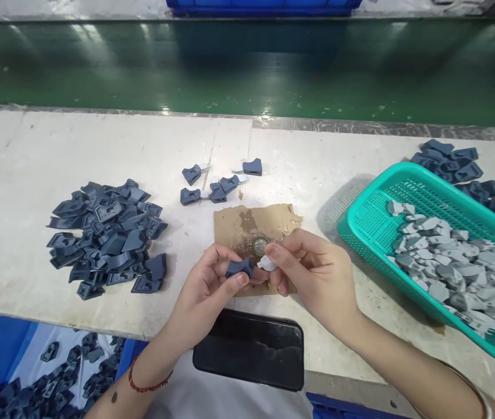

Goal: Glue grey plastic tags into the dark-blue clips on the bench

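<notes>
Between the thumb and fingers of my left hand [207, 285] is a dark blue plastic part [240, 268]. My right hand [317, 273] pinches a small light grey plastic piece [267, 263], its narrow end pointing at the dark blue part. The two pieces are close together; whether they touch I cannot tell. Beneath my hands lies a brown cardboard piece [230, 224] with a round metallic disc [260, 247] on it. Beyond the cardboard are several dark blue parts with light tips [216, 192].
A heap of dark blue parts [107, 233] lies left. At right, a green basket [360, 224] holds light grey pieces [452, 262]; more dark parts [448, 160] lie behind it. A black phone [249, 349] rests at the front edge. A green conveyor belt [247, 75] runs behind.
</notes>
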Available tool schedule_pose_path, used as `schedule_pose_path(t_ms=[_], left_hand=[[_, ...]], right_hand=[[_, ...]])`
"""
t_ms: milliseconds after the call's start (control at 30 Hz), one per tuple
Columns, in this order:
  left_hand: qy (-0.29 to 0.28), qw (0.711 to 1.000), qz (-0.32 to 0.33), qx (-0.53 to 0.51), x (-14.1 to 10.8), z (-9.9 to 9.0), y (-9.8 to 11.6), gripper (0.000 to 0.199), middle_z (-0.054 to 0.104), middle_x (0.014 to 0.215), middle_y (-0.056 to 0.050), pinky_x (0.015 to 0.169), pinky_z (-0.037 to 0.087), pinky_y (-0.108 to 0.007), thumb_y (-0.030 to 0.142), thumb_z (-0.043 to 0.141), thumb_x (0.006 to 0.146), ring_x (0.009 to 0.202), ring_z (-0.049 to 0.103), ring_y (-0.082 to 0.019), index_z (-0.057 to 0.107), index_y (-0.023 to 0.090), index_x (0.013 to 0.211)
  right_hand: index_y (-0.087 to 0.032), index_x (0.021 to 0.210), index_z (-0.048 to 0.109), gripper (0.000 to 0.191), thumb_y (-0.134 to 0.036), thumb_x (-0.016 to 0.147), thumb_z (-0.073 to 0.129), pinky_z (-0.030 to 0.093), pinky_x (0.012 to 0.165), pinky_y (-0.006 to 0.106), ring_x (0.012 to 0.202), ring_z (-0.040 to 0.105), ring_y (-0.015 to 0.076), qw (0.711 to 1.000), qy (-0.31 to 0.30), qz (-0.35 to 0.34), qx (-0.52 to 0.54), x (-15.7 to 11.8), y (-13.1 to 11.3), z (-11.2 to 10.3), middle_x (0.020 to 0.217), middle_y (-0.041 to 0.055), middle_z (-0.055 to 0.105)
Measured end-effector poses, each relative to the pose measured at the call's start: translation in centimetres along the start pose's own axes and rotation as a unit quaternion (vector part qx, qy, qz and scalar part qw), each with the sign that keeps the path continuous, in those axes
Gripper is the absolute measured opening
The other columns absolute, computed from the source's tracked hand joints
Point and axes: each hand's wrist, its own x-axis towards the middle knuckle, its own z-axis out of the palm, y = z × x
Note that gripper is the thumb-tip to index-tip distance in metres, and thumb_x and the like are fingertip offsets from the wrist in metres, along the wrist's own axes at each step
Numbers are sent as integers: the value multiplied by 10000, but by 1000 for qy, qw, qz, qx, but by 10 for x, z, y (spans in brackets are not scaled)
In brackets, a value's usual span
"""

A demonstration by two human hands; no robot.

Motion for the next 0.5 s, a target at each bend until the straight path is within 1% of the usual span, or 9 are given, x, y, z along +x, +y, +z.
schedule_pose_path(t_ms=[167,300,400,500], left_hand=[[-4,1000,2,17,-1,0,-1,244,737,824,19,833,609,-252,339,774,926,804,734,-117,569,211,963],[-10,1000,5,16,-1,2,-3,237,766,857,3,856,619,-283,322,765,931,828,750,-137,558,208,950],[-6,1000,-2,23,-1,1,-5,237,777,876,0,869,621,-296,322,763,932,849,755,-146,556,208,951],[0,999,-13,39,-2,0,-7,210,781,888,-7,868,622,-305,308,745,947,879,759,-162,560,209,962]], right_hand=[[-197,644,569,399,-428,922,736,419,347,173,362,517,85,1000,-8,12,-5,1,2,1,478,-25,604],[-193,651,566,391,-415,928,732,420,361,168,370,515,76,1000,-15,13,-2,1,4,2,481,-33,597],[-198,646,548,397,-409,932,724,419,366,175,372,509,77,1000,-17,6,-10,0,4,3,476,-38,587],[-206,629,528,411,-411,934,713,404,366,186,369,494,79,999,-6,-12,-42,-1,2,5,471,-39,579]])
